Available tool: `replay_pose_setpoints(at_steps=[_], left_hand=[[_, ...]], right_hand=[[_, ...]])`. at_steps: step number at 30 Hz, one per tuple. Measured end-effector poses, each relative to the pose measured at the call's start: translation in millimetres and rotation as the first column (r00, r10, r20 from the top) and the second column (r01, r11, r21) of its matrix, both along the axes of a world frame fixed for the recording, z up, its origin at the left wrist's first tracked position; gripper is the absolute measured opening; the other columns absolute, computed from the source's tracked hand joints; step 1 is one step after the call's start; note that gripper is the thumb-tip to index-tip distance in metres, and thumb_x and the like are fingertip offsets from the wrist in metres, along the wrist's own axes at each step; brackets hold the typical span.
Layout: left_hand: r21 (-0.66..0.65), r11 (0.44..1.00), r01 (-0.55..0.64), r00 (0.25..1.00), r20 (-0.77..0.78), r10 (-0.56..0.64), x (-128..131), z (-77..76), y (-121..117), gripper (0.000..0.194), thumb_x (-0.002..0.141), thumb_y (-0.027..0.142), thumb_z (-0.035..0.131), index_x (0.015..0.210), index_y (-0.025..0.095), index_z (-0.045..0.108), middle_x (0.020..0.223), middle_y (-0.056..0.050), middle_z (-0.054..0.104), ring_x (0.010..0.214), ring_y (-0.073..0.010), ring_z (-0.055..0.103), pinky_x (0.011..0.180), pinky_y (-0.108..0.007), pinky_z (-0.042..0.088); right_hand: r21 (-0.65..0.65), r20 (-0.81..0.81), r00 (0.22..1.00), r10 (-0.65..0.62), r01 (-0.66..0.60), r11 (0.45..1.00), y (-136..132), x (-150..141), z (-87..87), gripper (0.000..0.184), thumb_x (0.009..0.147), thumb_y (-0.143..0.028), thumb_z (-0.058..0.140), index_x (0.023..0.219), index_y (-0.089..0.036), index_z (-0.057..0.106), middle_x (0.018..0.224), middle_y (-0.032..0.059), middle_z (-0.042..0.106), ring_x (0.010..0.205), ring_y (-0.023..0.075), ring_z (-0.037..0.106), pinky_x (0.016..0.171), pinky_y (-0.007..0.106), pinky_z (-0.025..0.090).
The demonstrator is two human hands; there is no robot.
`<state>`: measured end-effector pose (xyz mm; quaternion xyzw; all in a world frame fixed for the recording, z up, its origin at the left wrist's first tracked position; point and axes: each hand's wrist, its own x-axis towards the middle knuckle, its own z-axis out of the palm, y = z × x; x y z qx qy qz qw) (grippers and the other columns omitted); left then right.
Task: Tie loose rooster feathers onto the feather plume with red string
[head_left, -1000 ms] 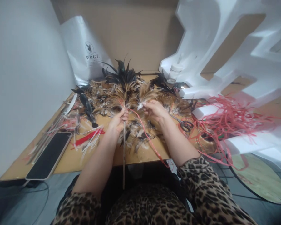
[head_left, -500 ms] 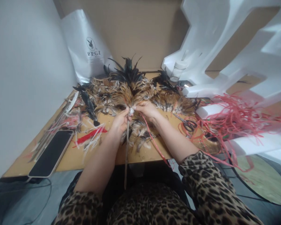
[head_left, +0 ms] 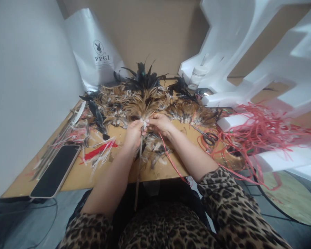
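Both hands meet over the table at the white base of a feather bundle (head_left: 143,103), brown below with black tips fanning up and away from me. My left hand (head_left: 134,133) is closed round the bundle's base, where a thin stick (head_left: 138,173) runs down toward my lap. My right hand (head_left: 160,123) pinches at the same white base from the right side; what lies between its fingertips is too small to make out. From under it a pink plastic string (head_left: 168,154) trails down past the table's front edge. Loose fluffy feathers (head_left: 154,152) lie below the hands.
More feathers (head_left: 114,103) cover the back of the table. A phone (head_left: 55,171), thin sticks and a red strip (head_left: 100,151) lie left. Scissors (head_left: 209,138) and a tangle of pink string (head_left: 264,131) sit right, near white foam pieces (head_left: 230,45). A white bag (head_left: 101,69) stands behind.
The feather bundle has turned slightly, its black tips spreading wider, and the stick's lower end has swung a little left. Both hands stay at the base.
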<state>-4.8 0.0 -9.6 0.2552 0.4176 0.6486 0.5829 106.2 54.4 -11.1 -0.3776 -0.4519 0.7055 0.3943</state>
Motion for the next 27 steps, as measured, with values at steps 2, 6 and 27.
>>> replay_pose_setpoints(at_steps=[2,6,27], left_hand=[[0.028,0.999,-0.024,0.999,-0.044,0.025,1.3,-0.2,-0.9,0.017,0.080,0.016,0.059,0.064,0.011,0.055,0.057,-0.001,0.057,0.041,-0.0036,0.042,0.033,-0.013,0.023],[0.061,0.996,-0.059,0.992,-0.108,0.065,3.0,-2.1,-1.5,0.019,0.080,0.018,0.059,0.062,0.011,0.055,0.055,0.000,0.054,0.040,-0.0032,0.040,0.033,-0.014,0.022],[0.169,0.976,-0.138,0.931,-0.314,0.186,-6.2,-2.4,-6.4,0.009,0.075,0.022,0.062,0.072,0.015,0.059,0.048,0.005,0.048,0.038,-0.0049,0.034,0.037,-0.016,0.024]], right_hand=[[-0.001,-0.009,1.000,0.012,-0.012,1.000,-0.8,-0.8,-0.4,0.040,0.047,-0.031,0.086,0.065,-0.013,0.055,0.053,-0.0026,0.059,0.049,0.0064,0.053,0.045,0.016,0.041],[0.017,-0.008,1.000,0.029,-0.028,0.999,-3.2,-1.9,1.0,0.041,0.049,-0.034,0.085,0.064,-0.014,0.052,0.049,-0.0041,0.054,0.042,0.0036,0.044,0.038,0.014,0.033],[0.383,0.202,0.970,-0.135,0.048,0.922,-23.9,-5.5,-2.2,0.024,0.073,-0.039,0.064,0.070,-0.015,0.063,0.055,-0.0029,0.056,0.048,0.0064,0.043,0.052,0.020,0.035]])
